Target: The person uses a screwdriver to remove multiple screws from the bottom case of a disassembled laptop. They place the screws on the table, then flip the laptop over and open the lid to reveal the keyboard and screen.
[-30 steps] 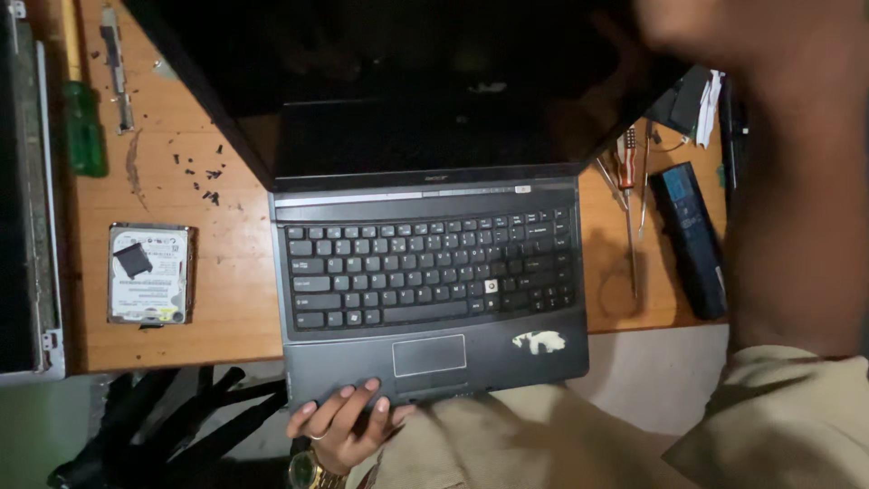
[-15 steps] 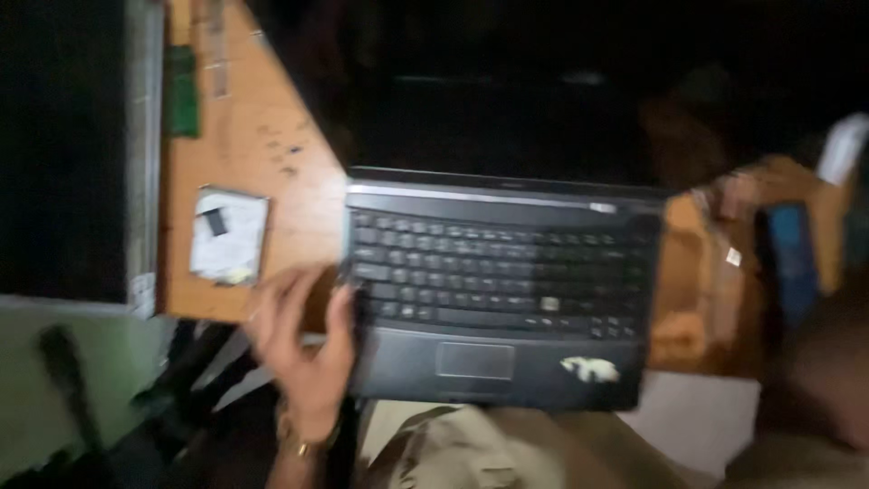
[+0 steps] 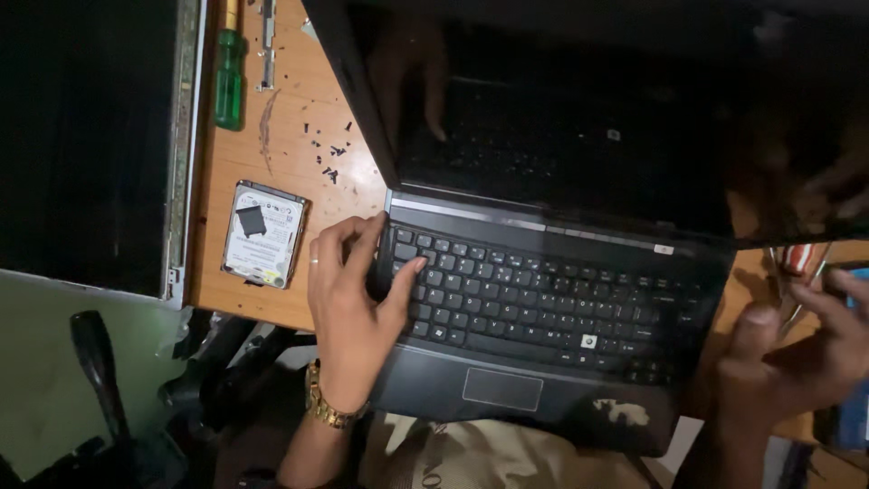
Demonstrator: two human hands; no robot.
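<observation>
Counting what lies on the wooden counter (image 3: 281, 303): one open laptop (image 3: 543, 317) with a dark screen, one bare hard drive (image 3: 263, 233) to its left, one green-handled screwdriver (image 3: 228, 80) near the top edge, one slim metal bracket (image 3: 267, 45) beside that, and a scatter of tiny dark screws (image 3: 328, 149), too small to count surely. One large dark panel (image 3: 86, 136) in a metal frame covers the counter's left end. The laptop sits at the near edge of the counter, its front overhanging toward the person's lap.

The left hand (image 3: 348, 312), with a ring and a gold watch (image 3: 324, 407), rests on the laptop's left edge; its grip is loosely spread, fingertips (image 3: 418, 264) touching the leftmost keys, thumb along the case, clasping nothing. The right hand (image 3: 797, 353) hovers just off the laptop's right edge, fingers curled and parted; whether it holds anything I cannot tell, as it is dim and blurred.
</observation>
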